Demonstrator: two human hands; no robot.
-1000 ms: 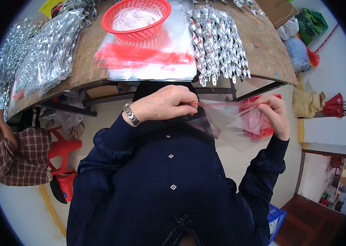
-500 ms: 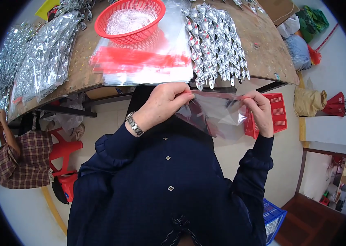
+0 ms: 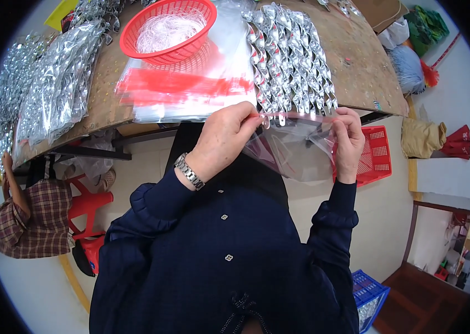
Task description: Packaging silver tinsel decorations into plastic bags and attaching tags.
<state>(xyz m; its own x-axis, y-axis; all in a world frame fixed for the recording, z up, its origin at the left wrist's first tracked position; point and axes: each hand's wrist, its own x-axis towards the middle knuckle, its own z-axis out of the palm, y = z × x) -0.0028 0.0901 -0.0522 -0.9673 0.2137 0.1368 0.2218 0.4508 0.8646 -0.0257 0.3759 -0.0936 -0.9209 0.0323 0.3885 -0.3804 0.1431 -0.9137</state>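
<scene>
Head view, bag: A clear plastic bag with a red strip (image 3: 293,146) hangs in the air just below the edge of the counter (image 3: 357,72), in front of the person's dark top.
Head view, left hand: The left hand (image 3: 225,140) pinches the bag's top left corner. Its fingers are closed tight on the red strip.
Head view, right hand: The right hand (image 3: 349,142) pinches the top right corner, fingers closed on the bag too.
Head view, things nearby: A row of shiny silver twisted pieces (image 3: 288,55) lies on the counter just above the bag. Flat clear bags with red strips (image 3: 182,92) lie beside them, under a red basket (image 3: 168,28).
What could go wrong: The thin bag may slip from a pinch. It may also knock the silver pieces off the edge.
Change from before: The hands and bag have come up closer to the counter edge, and the bag's top is pulled out wider.
</scene>
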